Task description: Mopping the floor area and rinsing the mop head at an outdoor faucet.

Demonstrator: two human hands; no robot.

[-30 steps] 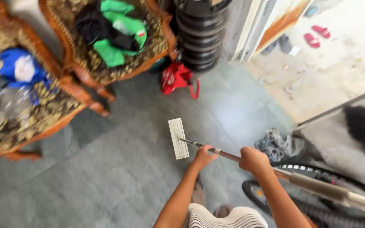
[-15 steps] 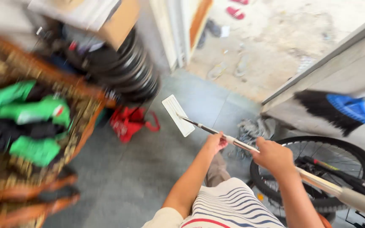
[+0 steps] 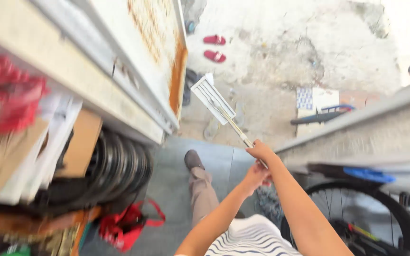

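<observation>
- Head view: right hand (image 3: 261,150) grips the mop handle (image 3: 237,127), fingers wrapped tight.
- Left hand (image 3: 257,174) holds the same handle just below, fingers curled.
- Mop head (image 3: 212,98) is raised over the doorway threshold, near red sandals (image 3: 214,47).
- Bicycle wheel (image 3: 357,208) at the right.

Flat mop (image 3: 213,98): white rectangular head, thin metal pole (image 3: 236,127). Head is tilting in the air, ribbed underside facing the camera, long edge running diagonally from upper left to lower right. It is hanging above the doorway threshold, over pale rough ground outside, not touching the floor. Pole is joining the head near its middle and running down-right to the hands. Right hand (image 3: 260,150) is gripping the pole higher up, fingers wrapping round it; left hand (image 3: 257,174) is gripping just below, close behind the right. Lower part of the pole is hiding behind the hands and arms. Head looks clean, slightly blurred.
</observation>
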